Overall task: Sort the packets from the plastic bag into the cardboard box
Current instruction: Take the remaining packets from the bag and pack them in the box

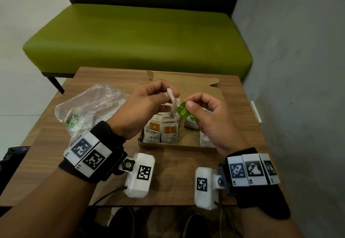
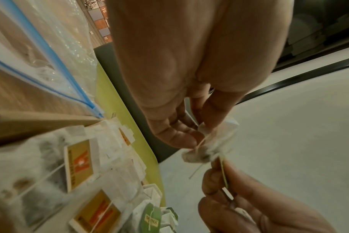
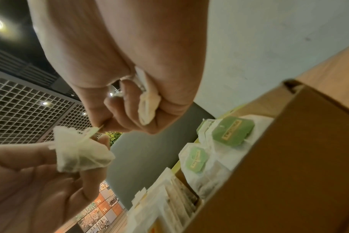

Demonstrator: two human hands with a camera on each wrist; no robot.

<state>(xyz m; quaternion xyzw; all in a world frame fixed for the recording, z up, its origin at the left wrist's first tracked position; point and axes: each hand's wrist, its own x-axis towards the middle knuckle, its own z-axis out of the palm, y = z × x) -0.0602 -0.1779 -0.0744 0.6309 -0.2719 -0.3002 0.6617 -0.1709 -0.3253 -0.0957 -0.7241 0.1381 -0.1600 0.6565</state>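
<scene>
Left hand (image 1: 147, 105) pinches tea bag (image 1: 172, 103) hanging long-axis vertical above cardboard box (image 1: 186, 142); right hand (image 1: 209, 118) pinches its green tag (image 1: 183, 111) just right, nearer the green-tag stack.

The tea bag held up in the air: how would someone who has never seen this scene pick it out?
Start at the open cardboard box on the wooden table, and look just above it, where both hands meet. The left hand pinches a white tea bag, and the right hand pinches its green tag. It is the only tea bag off the surface; the others lie in the box or the plastic bag.
</scene>
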